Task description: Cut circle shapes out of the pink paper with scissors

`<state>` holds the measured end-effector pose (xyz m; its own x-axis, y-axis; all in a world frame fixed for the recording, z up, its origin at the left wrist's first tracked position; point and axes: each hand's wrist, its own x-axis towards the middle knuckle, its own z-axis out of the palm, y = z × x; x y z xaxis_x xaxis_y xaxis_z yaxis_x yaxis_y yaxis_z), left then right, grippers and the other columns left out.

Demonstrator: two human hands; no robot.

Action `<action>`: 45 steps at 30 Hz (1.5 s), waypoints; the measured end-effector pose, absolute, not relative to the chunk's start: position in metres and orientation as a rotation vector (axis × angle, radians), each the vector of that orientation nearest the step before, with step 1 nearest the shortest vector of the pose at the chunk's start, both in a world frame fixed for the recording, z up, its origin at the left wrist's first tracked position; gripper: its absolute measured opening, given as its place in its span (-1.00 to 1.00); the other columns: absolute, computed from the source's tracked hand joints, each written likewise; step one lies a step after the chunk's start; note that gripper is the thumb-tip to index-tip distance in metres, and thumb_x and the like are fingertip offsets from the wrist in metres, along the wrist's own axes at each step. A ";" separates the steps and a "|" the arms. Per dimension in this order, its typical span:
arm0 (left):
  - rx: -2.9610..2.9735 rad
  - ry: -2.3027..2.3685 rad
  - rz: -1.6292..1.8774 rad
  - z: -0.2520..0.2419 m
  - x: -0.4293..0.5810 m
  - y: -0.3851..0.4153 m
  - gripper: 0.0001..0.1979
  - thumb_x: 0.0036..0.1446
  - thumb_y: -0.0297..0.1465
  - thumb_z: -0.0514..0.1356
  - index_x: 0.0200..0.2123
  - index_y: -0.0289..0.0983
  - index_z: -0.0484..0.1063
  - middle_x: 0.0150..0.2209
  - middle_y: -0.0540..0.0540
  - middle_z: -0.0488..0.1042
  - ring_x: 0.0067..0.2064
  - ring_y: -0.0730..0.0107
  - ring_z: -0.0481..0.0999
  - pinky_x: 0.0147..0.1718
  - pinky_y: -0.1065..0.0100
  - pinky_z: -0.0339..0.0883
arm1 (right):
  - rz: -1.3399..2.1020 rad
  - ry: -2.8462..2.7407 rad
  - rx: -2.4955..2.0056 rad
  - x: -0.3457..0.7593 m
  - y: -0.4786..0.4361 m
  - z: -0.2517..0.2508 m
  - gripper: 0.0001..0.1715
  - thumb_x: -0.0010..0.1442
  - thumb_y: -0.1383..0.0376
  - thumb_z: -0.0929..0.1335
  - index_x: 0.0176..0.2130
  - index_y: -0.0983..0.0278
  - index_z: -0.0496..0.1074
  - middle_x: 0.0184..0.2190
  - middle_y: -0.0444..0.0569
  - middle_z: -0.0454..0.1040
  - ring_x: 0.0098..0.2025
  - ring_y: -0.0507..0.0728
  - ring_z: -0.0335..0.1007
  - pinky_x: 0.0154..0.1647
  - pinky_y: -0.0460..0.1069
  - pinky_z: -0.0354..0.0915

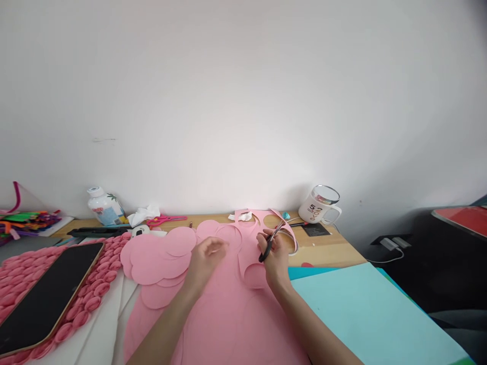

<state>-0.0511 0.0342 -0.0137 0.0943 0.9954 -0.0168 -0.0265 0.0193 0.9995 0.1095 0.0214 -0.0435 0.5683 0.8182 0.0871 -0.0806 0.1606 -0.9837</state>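
Observation:
My right hand [276, 256] is closed round a pair of scissors [267, 248] with black handles; the blades point up and away. Under and beside it lies a pink paper sheet with round holes cut out [249, 258], its edge strips curling up. My left hand [205, 263] hovers over pink paper with its fingers bent, the tips smeared by motion. A pink paper circle [233, 234] is just past those fingertips; whether they grip it I cannot tell. Several cut pink circles [160, 258] overlap in a pile to the left. A large pink sheet [224, 324] spreads beneath both forearms.
On the left, a phone [49, 299] lies on a pink knobbly mat [81, 319]. A white bottle [106, 207], pink scissors [165, 219] and crumpled tissue [144, 215] stand along the wall. At right are a white mug [317, 205], a black card [315, 229] and light blue sheets [365, 309].

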 end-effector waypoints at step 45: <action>1.802 0.684 0.638 0.008 -0.054 0.010 -0.82 0.08 -0.28 0.04 -0.44 -0.28 0.27 -0.48 -0.13 0.51 -0.45 0.27 0.53 -0.45 0.23 0.40 | 0.473 -1.805 -1.564 0.176 0.009 -0.046 -0.86 -0.14 0.41 0.35 -0.44 0.26 0.33 -0.50 -0.08 0.45 -0.50 0.07 0.33 -0.54 -0.10 0.13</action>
